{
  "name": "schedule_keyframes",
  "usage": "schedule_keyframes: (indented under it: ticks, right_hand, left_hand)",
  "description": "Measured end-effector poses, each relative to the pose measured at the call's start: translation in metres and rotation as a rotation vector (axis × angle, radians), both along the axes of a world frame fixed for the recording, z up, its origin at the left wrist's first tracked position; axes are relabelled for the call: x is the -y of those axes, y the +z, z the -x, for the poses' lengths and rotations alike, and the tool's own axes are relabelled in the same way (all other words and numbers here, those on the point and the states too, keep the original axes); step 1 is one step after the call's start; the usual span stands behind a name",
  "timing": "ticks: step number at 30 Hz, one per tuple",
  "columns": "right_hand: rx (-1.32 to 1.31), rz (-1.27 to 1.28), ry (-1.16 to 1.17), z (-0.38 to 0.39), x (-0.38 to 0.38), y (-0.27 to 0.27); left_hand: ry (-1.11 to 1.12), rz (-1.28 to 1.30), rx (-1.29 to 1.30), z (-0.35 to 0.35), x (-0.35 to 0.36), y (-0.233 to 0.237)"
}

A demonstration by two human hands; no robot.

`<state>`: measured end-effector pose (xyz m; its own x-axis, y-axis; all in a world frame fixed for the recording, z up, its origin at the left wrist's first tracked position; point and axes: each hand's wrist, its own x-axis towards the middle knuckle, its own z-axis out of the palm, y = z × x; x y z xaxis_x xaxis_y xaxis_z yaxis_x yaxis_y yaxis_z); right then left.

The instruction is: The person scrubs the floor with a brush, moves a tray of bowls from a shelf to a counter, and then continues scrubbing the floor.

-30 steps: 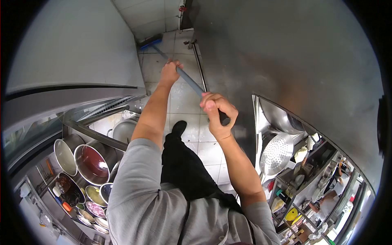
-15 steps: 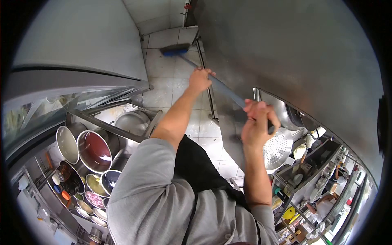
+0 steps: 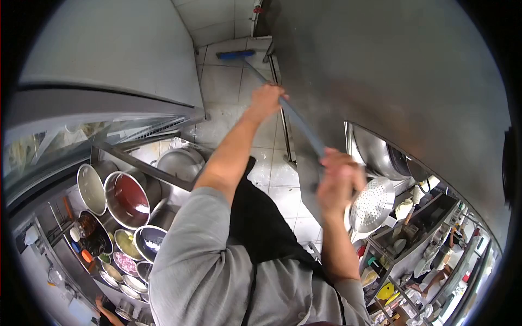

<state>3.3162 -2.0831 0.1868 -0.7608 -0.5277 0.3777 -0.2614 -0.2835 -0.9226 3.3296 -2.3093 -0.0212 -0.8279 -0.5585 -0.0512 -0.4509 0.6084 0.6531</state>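
A broom with a long grey handle [image 3: 303,127] and a blue head [image 3: 236,55] slants across the view. Its head rests on the tiled floor [image 3: 222,87] near the far wall. My left hand [image 3: 266,99] is wrapped round the middle of the handle. My right hand [image 3: 338,182], blurred by motion, grips the handle's upper end, close to a perforated metal strainer [image 3: 372,205] below and to its right.
Left stand a large lidded pot [image 3: 180,164], a pot of red liquid [image 3: 127,200] and several bowls of food. A steel panel [image 3: 380,65] rises on the right. Other people's arms show at lower left [image 3: 111,314] and far right [image 3: 436,280].
The broom head has moved slightly up and right, farther along the floor. My right hand has come lower, and the view has shifted a little. A person's arm now shows at lower left.
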Motion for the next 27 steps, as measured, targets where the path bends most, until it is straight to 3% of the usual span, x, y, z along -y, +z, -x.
schedule_keyframes:
  ticks: [1,3,5,8,11,14,18,22,25,27]
  right_hand:
    - [-0.025,-0.08,-0.054,-0.012,0.015,-0.027]
    - [-0.073,-0.117,0.055,-0.034,0.039,-0.076]
    - [-0.047,-0.082,0.166,-0.044,0.061,-0.089]
    - [-0.153,-0.092,0.347,-0.045,0.069,-0.074]
    - [-0.229,-0.117,0.31,-0.032,0.056,-0.057]
    - [-0.17,-0.178,0.213,-0.025,0.045,-0.059]
    - [-0.026,-0.095,0.028,-0.028,0.053,-0.077]
    - [-0.119,-0.116,0.287,-0.021,0.068,-0.071]
    - [-0.134,-0.136,0.406,-0.013,0.079,-0.053]
    - [-0.166,-0.154,0.333,-0.009,0.07,-0.043]
  left_hand:
    - [-0.025,0.017,0.095,-0.006,0.022,-0.014]
    - [-0.038,0.04,0.082,-0.031,0.067,-0.072]
    - [0.042,0.078,-0.023,-0.064,0.086,-0.098]
    - [0.222,0.033,-0.116,-0.079,0.072,-0.093]
    - [0.163,-0.024,-0.099,-0.055,0.06,-0.089]
    - [-0.009,0.112,-0.081,-0.016,0.054,-0.107]
    - [-0.041,0.036,0.05,-0.007,0.063,-0.093]
    - [0.088,0.011,-0.035,-0.052,0.082,-0.111]
    - [0.145,-0.029,0.009,-0.062,0.084,-0.076]
    - [0.159,-0.047,0.036,-0.046,0.074,-0.063]
